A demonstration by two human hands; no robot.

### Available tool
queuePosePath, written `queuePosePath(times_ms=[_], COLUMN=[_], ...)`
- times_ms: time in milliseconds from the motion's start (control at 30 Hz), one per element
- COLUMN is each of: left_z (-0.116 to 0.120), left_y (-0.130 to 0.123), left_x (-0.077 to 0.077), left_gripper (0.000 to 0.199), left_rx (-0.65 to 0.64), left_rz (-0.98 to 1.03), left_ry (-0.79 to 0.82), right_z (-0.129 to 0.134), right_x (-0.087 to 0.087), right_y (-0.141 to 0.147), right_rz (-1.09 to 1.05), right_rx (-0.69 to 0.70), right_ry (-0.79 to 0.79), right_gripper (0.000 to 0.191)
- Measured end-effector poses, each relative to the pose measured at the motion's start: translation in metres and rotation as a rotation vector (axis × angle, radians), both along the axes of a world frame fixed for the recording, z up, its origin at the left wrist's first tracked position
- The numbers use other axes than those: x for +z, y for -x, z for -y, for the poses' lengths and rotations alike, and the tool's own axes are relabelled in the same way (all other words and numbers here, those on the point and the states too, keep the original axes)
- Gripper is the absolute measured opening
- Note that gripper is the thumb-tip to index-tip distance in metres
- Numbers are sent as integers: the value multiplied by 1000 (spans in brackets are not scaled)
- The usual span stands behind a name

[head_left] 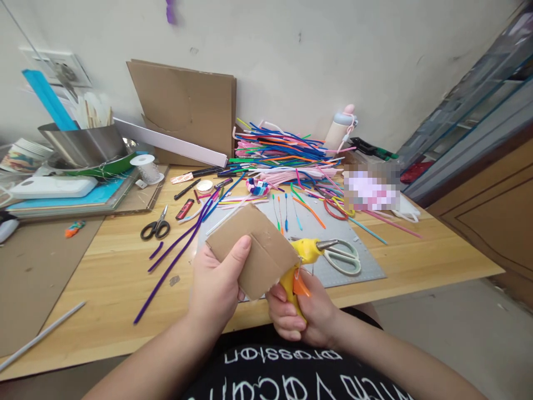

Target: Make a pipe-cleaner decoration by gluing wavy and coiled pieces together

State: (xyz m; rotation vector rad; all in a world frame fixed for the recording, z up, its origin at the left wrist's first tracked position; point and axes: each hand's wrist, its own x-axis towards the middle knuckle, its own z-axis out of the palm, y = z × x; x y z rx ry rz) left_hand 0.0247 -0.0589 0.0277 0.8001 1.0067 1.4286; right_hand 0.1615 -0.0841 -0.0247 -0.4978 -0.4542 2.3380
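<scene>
My left hand (219, 283) grips a square piece of brown cardboard (258, 250), thumb on top and the other fingers mostly hidden beneath. Wrapped round the handle of a yellow glue gun (306, 251) with an orange trigger is my right hand (302, 311). The gun's metal nozzle points right, away from the cardboard, and its rear end is beside the cardboard's right corner. Both are held above the front of a grey cutting mat (366, 261). Pale green-handled scissors (343, 257) lie on the mat just beyond the nozzle.
A heap of coloured pipe cleaners (287, 150) lies at the back by the wall. Black scissors (155, 225) and purple pipe cleaners (175, 261) are on the left. Larger cardboard sheets (187, 105) lean on the wall; a bottle (341, 128) stands at the back right.
</scene>
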Motion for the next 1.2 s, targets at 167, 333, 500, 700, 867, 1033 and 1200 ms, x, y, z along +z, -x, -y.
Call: queuePosePath(times_ms=[167,333,500,700,867,1033,1200], left_z=[1,3,4,2,-5,-9,-12], left_y=[-4,-7,-9,-10,-3,1,7], left_x=[-6,-5,-6,-3,11,9,1], left_gripper=[30,30,29,28,28,20,18], left_rx=[-41,-38,-31,7,162,128,121], left_rz=[82,102,89,94,133,111,199], left_ry=[44,53,44,18,-46,-32,21], right_z=[0,0,-1,-1,-3,-4,-4], right_x=[1,0,1,-1,-2,-3,-1], right_y=[0,-1,2,5,1,-2,-4], right_rz=[30,41,93,97,-19,-101,-72], right_rx=[19,-28,-92,-92,10,89,18], right_ry=[15,46,93,120,78,28,14], right_gripper=[67,63,63,63,54,56,54])
